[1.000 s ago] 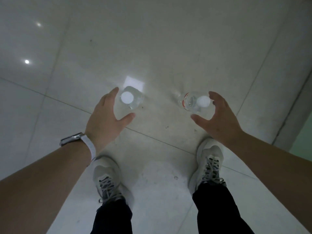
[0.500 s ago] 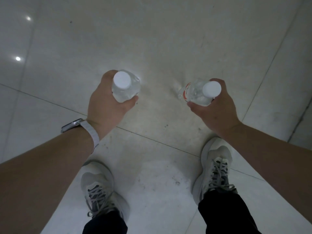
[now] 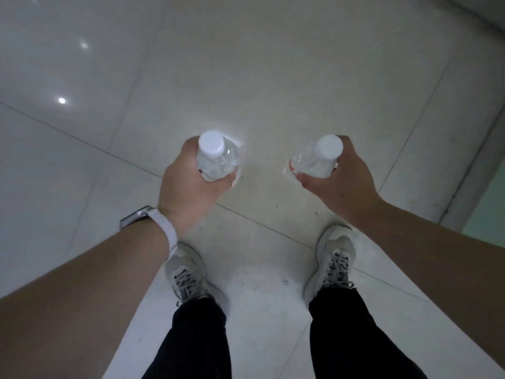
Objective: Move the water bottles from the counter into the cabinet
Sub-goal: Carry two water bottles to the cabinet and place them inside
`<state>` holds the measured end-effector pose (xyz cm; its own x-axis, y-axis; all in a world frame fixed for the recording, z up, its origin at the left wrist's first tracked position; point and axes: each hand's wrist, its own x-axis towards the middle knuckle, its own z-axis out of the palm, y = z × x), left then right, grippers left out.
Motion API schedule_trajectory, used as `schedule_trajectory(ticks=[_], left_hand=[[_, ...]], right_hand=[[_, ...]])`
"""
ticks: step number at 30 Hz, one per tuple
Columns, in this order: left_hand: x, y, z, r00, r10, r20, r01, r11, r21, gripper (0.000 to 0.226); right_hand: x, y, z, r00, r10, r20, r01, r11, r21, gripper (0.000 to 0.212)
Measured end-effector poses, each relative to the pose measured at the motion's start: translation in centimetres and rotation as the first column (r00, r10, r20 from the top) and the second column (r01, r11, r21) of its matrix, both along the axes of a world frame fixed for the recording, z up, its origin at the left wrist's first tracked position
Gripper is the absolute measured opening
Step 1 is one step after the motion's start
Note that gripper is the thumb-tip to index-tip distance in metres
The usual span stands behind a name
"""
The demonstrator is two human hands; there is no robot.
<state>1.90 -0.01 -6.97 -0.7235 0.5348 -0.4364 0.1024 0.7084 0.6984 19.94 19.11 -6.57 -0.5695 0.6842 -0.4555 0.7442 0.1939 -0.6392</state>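
I look straight down at the floor. My left hand (image 3: pixel 188 184) is wrapped around the shoulder of a clear water bottle (image 3: pixel 217 160) with a white cap, held upright above the tiles. My right hand (image 3: pixel 341 181) grips a second clear water bottle (image 3: pixel 314 161), also white-capped, with a bit of red label showing at its left side. Both bottles are seen from the top, and their lower bodies are hidden by my fingers. No counter or cabinet is in view.
Pale glossy floor tiles (image 3: pixel 246 77) with dark grout lines fill the view. My two grey sneakers (image 3: pixel 188 274) (image 3: pixel 336 263) and black trousers stand below the hands. A wall base and a greenish surface (image 3: pixel 489 203) run along the right edge.
One second ago both hands were open around the bottles standing on the floor. They closed on them and have lifted them up towards the camera.
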Motion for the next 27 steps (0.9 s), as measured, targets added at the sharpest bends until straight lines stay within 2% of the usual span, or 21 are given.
schedule_trajectory(ticks=[7, 15, 18, 27], left_hand=[[-2.4, -2.5, 14.3, 0.994, 0.097, -0.044, -0.094, 0.993, 0.076, 0.055], [-6.8, -7.8, 32.6, 0.994, 0.095, -0.062, -0.084, 0.984, 0.16, 0.058], [-8.4, -10.5, 38.6, 0.986, 0.143, -0.081, -0.126, 0.974, 0.19, 0.058], [-12.6, -17.2, 51.9, 0.949, 0.307, -0.075, -0.278, 0.922, 0.268, 0.057]], right_hand=[[-4.5, -3.0, 14.1, 0.997, -0.022, -0.072, 0.021, 1.0, -0.019, 0.061], [-10.6, -8.5, 32.8, 0.991, 0.002, -0.131, 0.003, 0.999, 0.036, 0.058], [-12.7, -10.6, 39.3, 0.99, 0.004, -0.141, 0.0, 1.0, 0.029, 0.058], [-18.5, -15.5, 55.1, 0.971, 0.041, -0.233, -0.036, 0.999, 0.025, 0.059]])
